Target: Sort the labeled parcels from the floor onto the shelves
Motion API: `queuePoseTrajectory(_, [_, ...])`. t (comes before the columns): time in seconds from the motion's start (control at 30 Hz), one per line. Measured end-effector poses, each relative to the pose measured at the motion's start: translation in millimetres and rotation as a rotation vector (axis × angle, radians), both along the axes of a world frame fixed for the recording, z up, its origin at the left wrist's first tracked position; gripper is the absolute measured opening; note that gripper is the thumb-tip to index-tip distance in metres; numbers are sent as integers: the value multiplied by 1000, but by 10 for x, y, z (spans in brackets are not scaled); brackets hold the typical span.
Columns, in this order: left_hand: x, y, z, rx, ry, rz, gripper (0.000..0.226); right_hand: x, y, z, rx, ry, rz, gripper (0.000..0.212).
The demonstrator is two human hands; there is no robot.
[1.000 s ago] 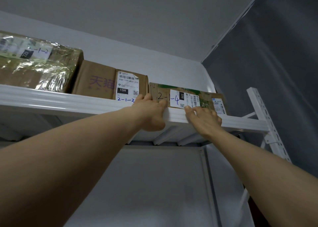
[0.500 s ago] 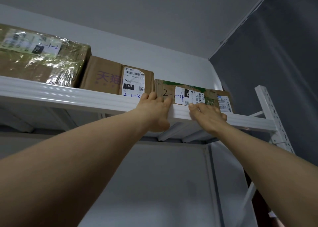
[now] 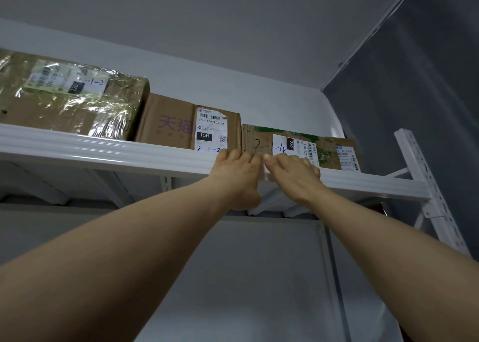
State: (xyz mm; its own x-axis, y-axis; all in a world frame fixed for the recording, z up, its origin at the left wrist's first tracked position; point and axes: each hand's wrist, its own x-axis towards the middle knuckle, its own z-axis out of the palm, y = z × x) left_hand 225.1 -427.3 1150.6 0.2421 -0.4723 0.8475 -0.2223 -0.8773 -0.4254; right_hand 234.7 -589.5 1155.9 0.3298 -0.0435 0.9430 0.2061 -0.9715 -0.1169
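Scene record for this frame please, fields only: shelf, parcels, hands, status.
shelf: white shelf, holding three parcels in a row
parcel 1: film-wrapped parcel, marked 2-1-2, far left
parcel 2: 15H parcel, middle
parcel 3: 2-1-4 parcel, rightmost
left hand: straight fingers touching 2-1-4 parcel's front
right hand: same, beside left hand
status: 2-1-4 parcel shelved, hands not yet withdrawn

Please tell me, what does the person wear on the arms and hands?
Nothing visible. The left forearm and right forearm are bare, no sleeves in view. The left hand and right hand have no gloves, rings, watch or bracelet.
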Motion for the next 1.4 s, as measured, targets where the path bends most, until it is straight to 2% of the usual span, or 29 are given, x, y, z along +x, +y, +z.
queuePoseTrajectory(0.13, [-16,2,29,-6,8,-3,68,-22,11,17,-14,44,-16,71])
queuePoseTrajectory(0.33, [-75,-102,160,-56,120,-2,59,-105,-39,54,-28,125,26,69])
queuePoseTrajectory(0.43, [-66,-100,177,-48,113,-13,54,-125,-105,51,10,95,75,68])
queuePoseTrajectory(0.57, [-21,-77,162,-21,133,-9,64,-100,-277,54,77,86,45,69])
queuePoseTrajectory(0.83, [19,-46,171,-13,132,-16,74,-40,-274,25,54,81,16,72])
queuePoseTrajectory(1.03, [-27,111,73,5,48,-43,71,-48,-30,-27,67,-44,66,68])
queuePoseTrajectory(1.23, [-209,553,-7,0,-197,-115,42,-120,551,-94,-7,-362,152,48])
queuePoseTrajectory(1.4, [-448,1143,-43,21,-344,-99,16,-224,1167,-162,-17,-469,302,39])
